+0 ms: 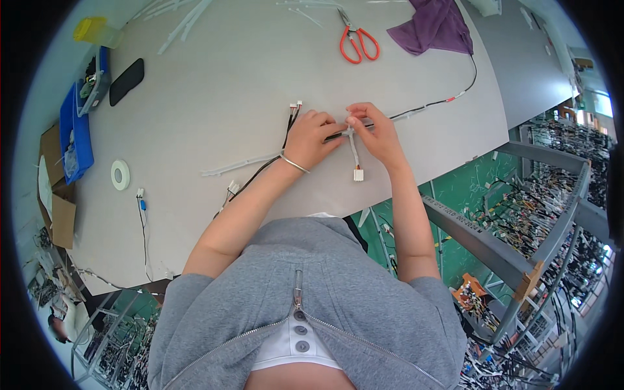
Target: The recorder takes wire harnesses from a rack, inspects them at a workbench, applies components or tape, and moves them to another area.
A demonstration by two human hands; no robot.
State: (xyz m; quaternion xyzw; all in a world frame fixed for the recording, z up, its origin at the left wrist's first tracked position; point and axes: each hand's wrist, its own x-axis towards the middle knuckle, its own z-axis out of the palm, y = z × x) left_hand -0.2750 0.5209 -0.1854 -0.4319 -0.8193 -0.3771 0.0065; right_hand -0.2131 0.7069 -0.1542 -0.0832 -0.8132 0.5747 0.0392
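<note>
A black wire harness runs across the table through both my hands. My left hand is closed on it just left of a white-wrapped junction. My right hand is at the other side of that junction, thumb and forefinger pinched together; what they pinch is too small to make out. From the junction a short sleeved branch hangs toward me, ending in a white connector. More black wires with small white connectors stick out beyond my left hand. Other wires pass under my left forearm to another white connector.
Red-handled scissors and a purple cloth lie at the far side. White strips, a black phone, a blue bin, a white tape roll and a loose cable are leftward. Metal racks stand right.
</note>
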